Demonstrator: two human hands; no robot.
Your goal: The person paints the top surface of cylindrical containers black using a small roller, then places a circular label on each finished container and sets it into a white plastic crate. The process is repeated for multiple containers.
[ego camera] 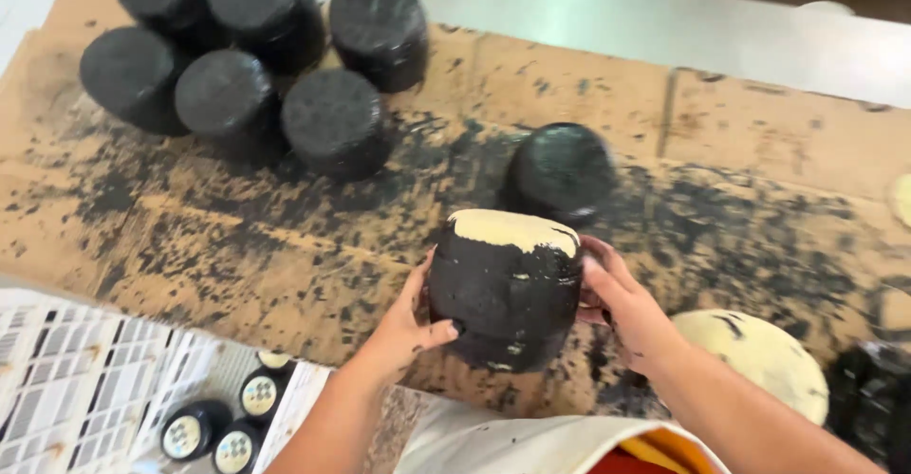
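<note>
- Black-coated cheese wheels (228,52), six of them, cluster at the far left corner of the paint-stained cardboard sheet (759,132) that covers the bench, well apart from both hands.
- Left hand (406,327) presses its palm and thumb against the left flank of the half-coated cheese wheel (505,289), fingers smeared black.
- That wheel stands between the two hands near the bench's near edge, its round axis tilted, the bare cream face turned up and away, black on the sides.
- One more black wheel (562,170) sits just beyond it, toward the far edge.
- Right hand (622,298) clamps the right flank; both hands are equally close, gripping together.
- An uncoated cream wheel (759,351) lies near the right forearm.
</note>
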